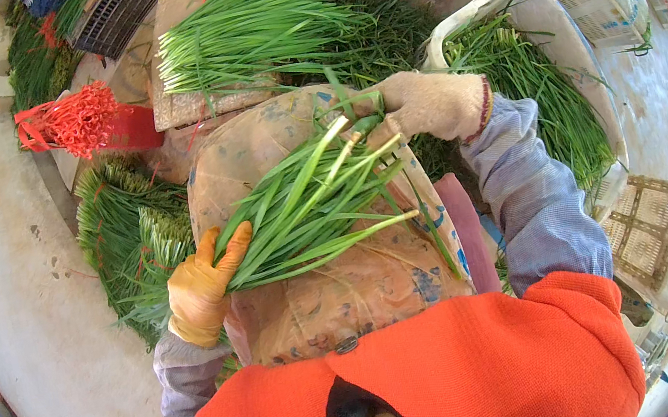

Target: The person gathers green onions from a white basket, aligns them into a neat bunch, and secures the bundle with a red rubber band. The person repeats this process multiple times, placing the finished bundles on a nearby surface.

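Note:
Across my lap, which a stained plastic sheet (348, 300) covers, lies a loose bunch of green garlic chives (301, 207). My left hand (200, 290), in an orange rubber glove, grips its leafy end at the left. A beige knitted glove covers my right hand (429, 105), whose fingers are at several leaves and stalks near the pale ends. Just beyond my lap, a neat pile of chives (256, 32) rests on a padded board (215, 106), pale ends to the left. The fingertips of my right hand are partly hidden by leaves.
Red ties (78, 120) stand in a red box (134, 128) at the left. Below them lie tied chive bundles (111, 235). On the right are a lined basket of chives (552, 105) and a plastic crate (652, 232). Loose dark leaves (392, 31) lie behind my right hand.

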Tool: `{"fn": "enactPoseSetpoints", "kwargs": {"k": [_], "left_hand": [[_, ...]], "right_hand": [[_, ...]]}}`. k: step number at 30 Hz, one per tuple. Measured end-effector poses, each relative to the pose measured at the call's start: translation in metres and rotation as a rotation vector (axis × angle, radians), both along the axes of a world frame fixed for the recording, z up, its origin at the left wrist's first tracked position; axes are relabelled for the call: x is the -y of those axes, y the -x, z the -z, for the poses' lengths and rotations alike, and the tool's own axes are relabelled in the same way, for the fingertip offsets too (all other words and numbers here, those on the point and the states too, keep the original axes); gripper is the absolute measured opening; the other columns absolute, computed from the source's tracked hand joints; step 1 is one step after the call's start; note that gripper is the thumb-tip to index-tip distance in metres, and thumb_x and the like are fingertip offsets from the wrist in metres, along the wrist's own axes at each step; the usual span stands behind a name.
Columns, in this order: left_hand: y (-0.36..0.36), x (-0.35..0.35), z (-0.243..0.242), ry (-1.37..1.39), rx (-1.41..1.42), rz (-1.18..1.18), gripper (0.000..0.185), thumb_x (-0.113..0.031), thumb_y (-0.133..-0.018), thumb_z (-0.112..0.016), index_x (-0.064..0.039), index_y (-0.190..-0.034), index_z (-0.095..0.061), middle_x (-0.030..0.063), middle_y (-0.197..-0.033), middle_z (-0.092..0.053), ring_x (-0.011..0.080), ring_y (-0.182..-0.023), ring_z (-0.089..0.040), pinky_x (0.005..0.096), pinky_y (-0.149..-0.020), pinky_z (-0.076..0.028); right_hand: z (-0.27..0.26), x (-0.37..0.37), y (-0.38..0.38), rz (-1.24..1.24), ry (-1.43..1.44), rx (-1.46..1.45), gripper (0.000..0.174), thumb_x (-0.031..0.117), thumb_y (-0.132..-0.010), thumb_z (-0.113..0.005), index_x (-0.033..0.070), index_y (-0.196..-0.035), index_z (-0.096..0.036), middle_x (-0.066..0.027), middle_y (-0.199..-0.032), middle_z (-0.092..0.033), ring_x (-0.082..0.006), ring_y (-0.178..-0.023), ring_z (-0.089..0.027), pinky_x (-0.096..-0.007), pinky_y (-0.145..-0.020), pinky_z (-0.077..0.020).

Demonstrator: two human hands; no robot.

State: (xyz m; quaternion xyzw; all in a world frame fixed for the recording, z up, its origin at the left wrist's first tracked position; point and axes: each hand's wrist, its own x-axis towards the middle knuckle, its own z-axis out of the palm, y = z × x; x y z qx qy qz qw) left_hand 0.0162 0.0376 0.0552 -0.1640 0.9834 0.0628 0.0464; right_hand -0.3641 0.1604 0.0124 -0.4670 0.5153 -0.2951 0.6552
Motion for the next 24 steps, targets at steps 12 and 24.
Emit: {"fn": "enactPoseSetpoints", "kwargs": {"k": [12,24], "left_hand": [[0.006,0.002,-0.012,0.282,-0.024,0.114,0.07,-0.007,-0.074,-0.067,-0.038,-0.136,-0.063,0.0167,-0.122,-0.067,0.0222,-0.065,-0.061,0.033,-0.057,-0.056],[-0.014,-0.006,0.006,-0.098,-0.083,-0.11,0.079,0.0,-0.068,-0.07,-0.03,-0.139,-0.062,0.0167,-0.129,-0.065,0.0335,-0.084,-0.07,0.0376,-0.072,-0.058]], "right_hand": [[-0.013,-0.029,-0.068,0.867,-0.292,0.468,0.028,0.001,-0.09,-0.06,0.003,-0.117,-0.068,-0.0051,-0.104,-0.071,-0.016,-0.085,-0.069,-0.03,-0.075,-0.057],[0.024,-0.033,0.007,1.355,0.093,-0.089,0.021,0.009,-0.094,-0.058,-0.003,-0.109,-0.068,-0.0143,-0.103,-0.073,-0.0175,-0.083,-0.065,-0.0308,-0.074,-0.0564]]}}
